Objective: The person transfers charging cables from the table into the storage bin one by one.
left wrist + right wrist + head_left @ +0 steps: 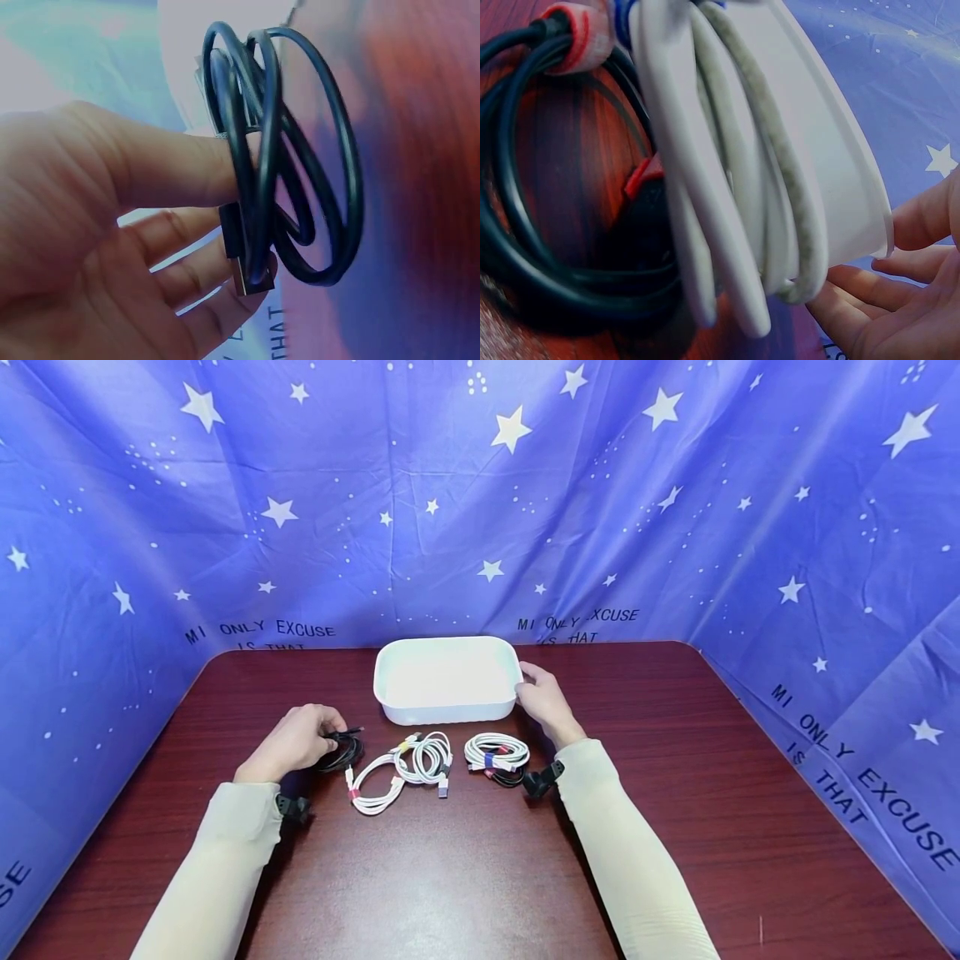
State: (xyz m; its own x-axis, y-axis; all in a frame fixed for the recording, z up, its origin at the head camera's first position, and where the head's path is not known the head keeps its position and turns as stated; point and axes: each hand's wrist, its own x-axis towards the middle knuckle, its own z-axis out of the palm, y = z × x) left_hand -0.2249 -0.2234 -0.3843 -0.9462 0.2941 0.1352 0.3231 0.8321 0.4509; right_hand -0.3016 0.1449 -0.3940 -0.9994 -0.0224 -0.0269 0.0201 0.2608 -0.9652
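My left hand (296, 739) pinches a coiled black USB cable (356, 172) between thumb and fingers, with its metal plug hanging below the fingertips in the left wrist view. At the back of the table stands a white plastic bin (450, 714). My right hand (546, 702) holds its right end, thumb and fingertips at the rim. Near that wrist lies a white cable coil (495, 742) with a blue tie, overlapping a black coil (510, 142) with red ties. Two more white coils lie between the hands, one red-tied (375, 810), the other with a yellow tie (407, 744).
The dark red wooden table (427, 893) has rounded back corners. A blue curtain (337, 527) with white stars and printed words hangs round its back and sides. Each wrist wears a small black camera, the left one (296, 808) low beside the sleeve.
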